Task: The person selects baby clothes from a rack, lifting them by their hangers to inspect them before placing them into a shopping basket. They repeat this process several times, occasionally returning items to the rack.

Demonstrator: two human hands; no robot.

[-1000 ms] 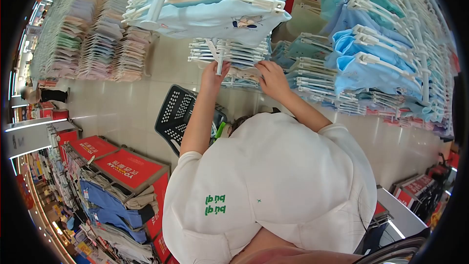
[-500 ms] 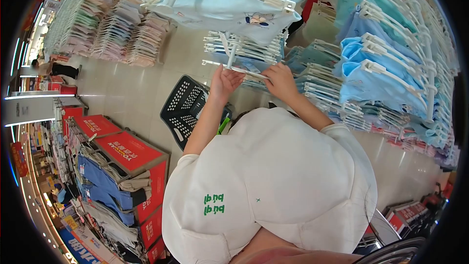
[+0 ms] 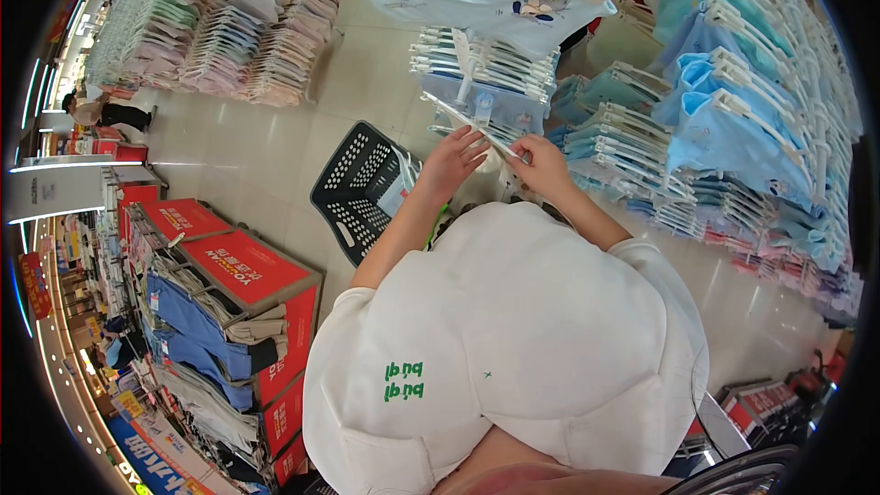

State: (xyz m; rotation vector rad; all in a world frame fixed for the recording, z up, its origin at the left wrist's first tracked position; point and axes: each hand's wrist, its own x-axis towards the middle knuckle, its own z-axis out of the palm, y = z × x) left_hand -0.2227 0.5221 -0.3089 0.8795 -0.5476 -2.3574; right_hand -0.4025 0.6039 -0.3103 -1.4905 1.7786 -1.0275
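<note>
A white plastic hanger (image 3: 469, 123) slants in front of me, its far end up toward the left and its near end in my right hand (image 3: 543, 167). That hand is closed, thumb and fingers pinching the hanger. Beside it, my left hand (image 3: 449, 165) is open, fingers stretched out with the tips right at the hanger's underside. Just beyond the hands hangs a row of light blue garments on white hangers (image 3: 486, 64). Larger pale blue garments (image 3: 477, 0) hang above this row.
A dark perforated shopping basket (image 3: 353, 188) with white packages stands left of my hands. Blue garments (image 3: 742, 133) crowd the racks on the right. A red-sided display stand (image 3: 247, 266) with folded trousers is at left. A person (image 3: 110, 115) stands far off at the left.
The hanger has gone from nearly level to a steep slant and come nearer to my body, my right hand still on it. More of the basket's contents shows.
</note>
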